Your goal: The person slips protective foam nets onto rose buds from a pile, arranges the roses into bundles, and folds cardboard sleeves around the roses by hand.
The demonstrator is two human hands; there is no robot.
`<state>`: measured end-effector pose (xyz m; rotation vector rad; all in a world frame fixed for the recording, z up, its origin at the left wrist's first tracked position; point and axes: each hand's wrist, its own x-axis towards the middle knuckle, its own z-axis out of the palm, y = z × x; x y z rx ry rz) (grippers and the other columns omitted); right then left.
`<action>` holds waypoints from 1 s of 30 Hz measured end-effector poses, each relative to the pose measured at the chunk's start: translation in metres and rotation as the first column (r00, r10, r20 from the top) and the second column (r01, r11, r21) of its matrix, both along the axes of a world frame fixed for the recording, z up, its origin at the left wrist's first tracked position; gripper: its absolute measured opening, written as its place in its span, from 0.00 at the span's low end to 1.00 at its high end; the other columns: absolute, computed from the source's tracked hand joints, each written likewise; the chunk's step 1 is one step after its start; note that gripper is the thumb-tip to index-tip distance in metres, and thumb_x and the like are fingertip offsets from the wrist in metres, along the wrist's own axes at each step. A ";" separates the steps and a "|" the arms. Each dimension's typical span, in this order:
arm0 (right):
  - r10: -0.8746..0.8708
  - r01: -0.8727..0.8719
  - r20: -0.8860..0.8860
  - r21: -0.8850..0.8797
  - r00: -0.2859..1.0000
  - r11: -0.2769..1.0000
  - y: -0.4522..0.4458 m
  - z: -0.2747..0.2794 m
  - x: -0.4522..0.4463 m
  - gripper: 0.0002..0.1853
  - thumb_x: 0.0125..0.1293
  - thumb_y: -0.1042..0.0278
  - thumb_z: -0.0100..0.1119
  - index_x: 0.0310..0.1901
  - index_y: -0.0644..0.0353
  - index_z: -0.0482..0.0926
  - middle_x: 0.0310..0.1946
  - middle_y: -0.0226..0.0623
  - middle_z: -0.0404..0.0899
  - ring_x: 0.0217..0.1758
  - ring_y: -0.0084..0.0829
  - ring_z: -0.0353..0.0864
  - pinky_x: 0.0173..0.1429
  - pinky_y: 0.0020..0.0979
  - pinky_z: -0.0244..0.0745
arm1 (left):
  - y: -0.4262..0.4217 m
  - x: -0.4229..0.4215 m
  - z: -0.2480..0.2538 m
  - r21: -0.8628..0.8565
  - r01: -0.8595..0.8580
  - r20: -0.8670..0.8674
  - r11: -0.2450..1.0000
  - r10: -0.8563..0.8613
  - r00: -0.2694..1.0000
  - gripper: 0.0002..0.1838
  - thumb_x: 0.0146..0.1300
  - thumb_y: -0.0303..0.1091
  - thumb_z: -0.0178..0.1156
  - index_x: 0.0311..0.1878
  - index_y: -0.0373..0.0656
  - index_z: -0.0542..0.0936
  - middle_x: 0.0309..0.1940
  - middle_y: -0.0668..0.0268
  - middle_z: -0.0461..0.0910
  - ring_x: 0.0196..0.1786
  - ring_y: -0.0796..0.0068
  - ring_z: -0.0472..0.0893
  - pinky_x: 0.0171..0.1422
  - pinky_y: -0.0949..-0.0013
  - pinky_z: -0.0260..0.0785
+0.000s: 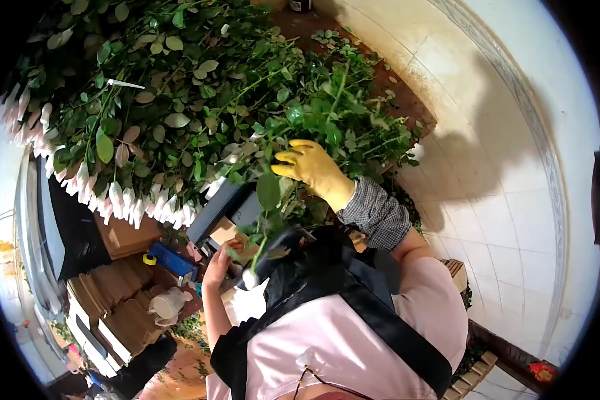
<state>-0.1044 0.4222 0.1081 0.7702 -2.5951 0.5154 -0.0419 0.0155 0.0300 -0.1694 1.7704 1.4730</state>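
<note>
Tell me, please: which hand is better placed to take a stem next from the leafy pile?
Probably the right: the gloved right hand is at the leafy pile's edge, while the bare left hand is lower in view, outside it.

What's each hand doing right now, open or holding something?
Left hand: bare, partly curled; any hold cannot be told.
Right hand: gloved, loosely curled at the foliage; grip unclear.
</note>
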 end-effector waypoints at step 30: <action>-0.376 0.270 0.064 0.585 0.925 0.765 -0.016 -0.105 0.038 0.10 0.61 0.65 0.56 0.41 0.55 0.83 0.34 0.33 0.82 0.40 0.32 0.82 0.55 0.34 0.74 | -0.008 0.006 -0.021 0.342 -0.005 0.008 0.940 0.003 1.000 0.34 0.78 0.60 0.40 0.71 0.40 0.68 0.62 0.60 0.76 0.61 0.68 0.76 0.69 0.64 0.66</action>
